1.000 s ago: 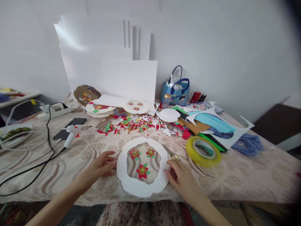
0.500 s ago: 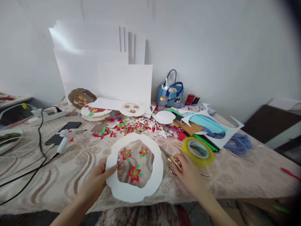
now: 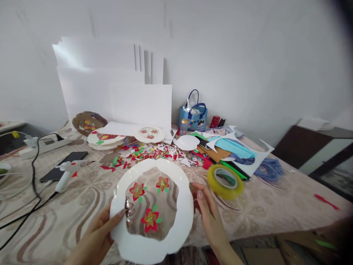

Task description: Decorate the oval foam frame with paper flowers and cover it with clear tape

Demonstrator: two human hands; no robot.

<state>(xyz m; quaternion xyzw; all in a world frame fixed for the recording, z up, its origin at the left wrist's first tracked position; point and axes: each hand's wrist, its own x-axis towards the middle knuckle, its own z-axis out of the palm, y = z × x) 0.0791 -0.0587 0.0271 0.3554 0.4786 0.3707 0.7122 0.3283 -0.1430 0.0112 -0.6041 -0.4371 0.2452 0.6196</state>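
Observation:
My left hand (image 3: 100, 230) grips the left rim of a white scalloped frame (image 3: 183, 217), thumb on top and fingers showing through its clear window. Red-and-gold paper flowers with green leaves, such as this lower flower (image 3: 150, 219), decorate that window. The frame is held tilted above the patterned tablecloth. Beside its right edge is my right hand (image 3: 208, 213), thumb and forefinger apart, with other fingertips partly behind the rim. Whether those fingertips touch the frame is unclear. The scissors are out of sight. A roll of yellow tape (image 3: 211, 184) lies just beyond this hand.
Paper scraps (image 3: 160, 152) cover the table's middle. A white glue gun (image 3: 66, 176), its cord and a dark phone (image 3: 64, 165) lie left. Finished round pieces (image 3: 106, 144) and white boards (image 3: 140, 106) stand behind. A blue bag (image 3: 190, 116) and coloured sheets (image 3: 234, 143) are at right.
The frame has come closer and lower in view, with my left hand still gripping it. My right hand has moved from the gold-handled scissors to the frame's right edge; the scissors no longer show.

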